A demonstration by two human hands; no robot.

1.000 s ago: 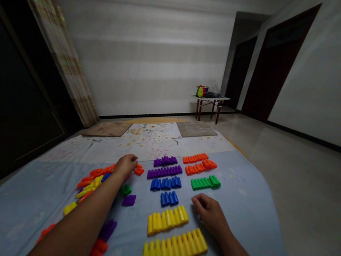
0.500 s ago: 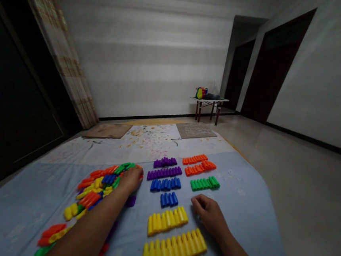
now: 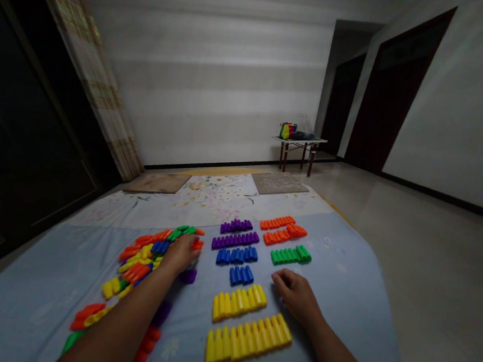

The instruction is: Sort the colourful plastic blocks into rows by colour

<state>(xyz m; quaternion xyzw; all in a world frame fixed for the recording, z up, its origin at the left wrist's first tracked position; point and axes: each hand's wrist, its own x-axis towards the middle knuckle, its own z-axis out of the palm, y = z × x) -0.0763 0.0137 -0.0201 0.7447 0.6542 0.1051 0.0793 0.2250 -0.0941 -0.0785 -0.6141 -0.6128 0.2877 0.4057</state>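
Observation:
My left hand point(image 3: 180, 253) reaches over the right edge of a mixed pile of coloured plastic pegs point(image 3: 135, 273). Its fingers point down beside orange and green pegs and are partly hidden and blurred. My right hand point(image 3: 293, 290) rests on the cloth with its fingers curled closed, and no object shows in it. Close to it lie a short yellow row point(image 3: 240, 302), a longer yellow row point(image 3: 248, 338) and a small blue row point(image 3: 241, 275). Just beyond is a green row point(image 3: 291, 256).
Farther back are a longer blue row point(image 3: 237, 255), two purple rows point(image 3: 235, 240) and two orange rows point(image 3: 278, 223). A blue floral cloth point(image 3: 335, 319) covers the table. Two flat mats point(image 3: 279, 183) lie at the far end. A small side table point(image 3: 299, 140) stands by the wall.
My left hand has drawn slightly left and toward me over the pile's edge, uncovering orange pegs near its fingers. My right hand stays in place. The view has shifted a little.

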